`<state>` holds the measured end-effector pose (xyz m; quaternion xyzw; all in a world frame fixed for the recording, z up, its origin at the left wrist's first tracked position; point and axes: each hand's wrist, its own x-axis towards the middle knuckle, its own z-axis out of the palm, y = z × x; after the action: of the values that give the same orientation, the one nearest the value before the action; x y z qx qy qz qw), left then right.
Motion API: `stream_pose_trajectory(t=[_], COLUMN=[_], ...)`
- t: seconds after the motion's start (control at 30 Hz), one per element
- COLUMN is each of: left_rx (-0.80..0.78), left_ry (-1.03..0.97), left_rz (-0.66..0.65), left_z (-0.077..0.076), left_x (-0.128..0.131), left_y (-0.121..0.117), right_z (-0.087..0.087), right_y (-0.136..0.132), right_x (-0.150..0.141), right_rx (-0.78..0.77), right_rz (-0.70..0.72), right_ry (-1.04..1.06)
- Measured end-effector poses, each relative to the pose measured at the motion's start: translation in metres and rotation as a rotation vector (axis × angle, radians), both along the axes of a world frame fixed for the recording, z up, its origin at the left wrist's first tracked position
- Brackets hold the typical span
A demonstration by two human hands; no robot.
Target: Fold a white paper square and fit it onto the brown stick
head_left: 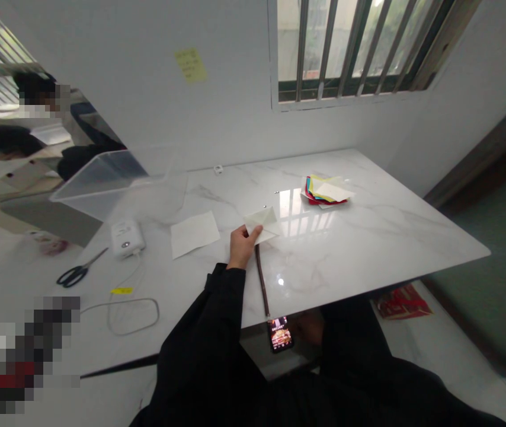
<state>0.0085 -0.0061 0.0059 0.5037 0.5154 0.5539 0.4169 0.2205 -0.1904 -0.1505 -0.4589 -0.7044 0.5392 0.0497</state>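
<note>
My left hand (242, 242) rests on the white marble table (368, 249) and pinches the near corner of a folded white paper (262, 222), fingers closed on it. A flat white sheet (194, 233) lies just left of that hand. A thin dark brown stick (262, 280) runs from below the hand toward the table's near edge. My right hand (310, 326) is below the table edge in shadow, holding a phone (281, 334) with a lit screen. A stack of coloured papers (326, 191) lies further right.
Scissors (77, 273), a small white device (126, 237) and its looped cable (133, 314) lie at the left. A clear plastic box (115, 184) stands behind them. Another person sits at far left. A red packet (402, 301) lies on the floor.
</note>
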Motion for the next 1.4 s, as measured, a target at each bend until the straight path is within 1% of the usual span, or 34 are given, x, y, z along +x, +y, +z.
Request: stream_pose_trajectory(t=[0.07,0.13,0.2,0.23,0.27,0.33,0.43,0.47,0.5,0.53,0.57,0.6,0.63,0.7,0.77,0.8,0.83,0.87,0.93,1.0,1.07,1.17,1.23,1.4], left_rx=[-0.002,-0.008,-0.013,-0.013,-0.012,-0.009,-0.013,-0.014,-0.014,-0.014,-0.013,-0.011,-0.009,-0.007,-0.007,-0.007,-0.005,-0.002,0.002,-0.001,-0.008,-0.021,-0.031,-0.028], left_ry=[-0.004,0.002,0.015,0.019,0.020,0.015,0.010,0.008,0.007,0.004,0.001,-0.002,-0.006,-0.018,-0.024,-0.022,-0.018,-0.014,-0.006,-0.001,0.003,0.008,0.021,0.042], left_rz=[-0.007,-0.013,-0.015,-0.018,-0.021,-0.023,-0.016,-0.017,-0.019,-0.022,-0.024,-0.024,-0.024,-0.025,-0.021,-0.017,-0.012,-0.009,-0.008,-0.009,-0.026,-0.084,-0.109,-0.111], left_z=[0.001,0.001,0.002,0.002,0.002,0.003,0.003,0.003,0.003,0.003,0.002,0.002,0.001,0.000,0.000,0.000,0.000,0.001,0.002,0.004,0.004,0.003,0.002,0.001], left_x=[0.000,0.001,0.001,0.001,0.001,0.002,0.002,0.002,0.001,0.001,0.001,0.001,0.000,0.000,-0.001,-0.001,-0.001,-0.002,-0.001,0.000,0.001,0.004,0.006,0.007], left_y=[-0.001,-0.001,-0.001,-0.001,-0.001,-0.001,-0.001,-0.001,-0.001,0.000,0.000,0.000,0.001,0.001,0.002,0.002,0.002,0.001,0.000,0.000,-0.001,-0.001,-0.001,-0.002], right_z=[-0.002,-0.001,0.009,0.018,0.031,0.066,0.133,0.155,0.175,0.192,0.205,0.214,0.220,0.220,0.210,0.203,0.195,0.186,0.171,0.160,0.153,0.148,0.146,0.144], right_y=[0.005,0.013,0.020,0.024,0.027,0.031,0.040,0.045,0.053,0.062,0.073,0.086,0.100,0.132,0.164,0.178,0.191,0.201,0.214,0.218,0.216,0.211,0.209,0.211], right_x=[0.004,0.011,0.019,0.023,0.028,0.036,0.048,0.050,0.052,0.053,0.052,0.050,0.047,0.037,0.025,0.018,0.013,0.008,0.000,-0.005,-0.008,-0.009,-0.008,-0.007], right_rx=[-0.031,-0.082,-0.161,-0.209,-0.269,-0.355,-0.535,-0.562,-0.553,-0.502,-0.400,-0.291,-0.185,0.021,0.235,0.318,0.357,0.363,0.314,0.286,0.306,0.366,0.391,0.415], right_rz=[0.017,0.069,0.155,0.207,0.282,0.427,0.703,0.746,0.746,0.682,0.540,0.403,0.238,-0.144,-0.467,-0.585,-0.629,-0.625,-0.536,-0.466,-0.427,-0.394,-0.399,-0.422], right_ry=[-0.008,0.003,0.023,0.039,0.076,0.171,0.367,0.422,0.481,0.539,0.600,0.648,0.672,0.707,0.664,0.659,0.650,0.644,0.632,0.632,0.625,0.600,0.586,0.554])
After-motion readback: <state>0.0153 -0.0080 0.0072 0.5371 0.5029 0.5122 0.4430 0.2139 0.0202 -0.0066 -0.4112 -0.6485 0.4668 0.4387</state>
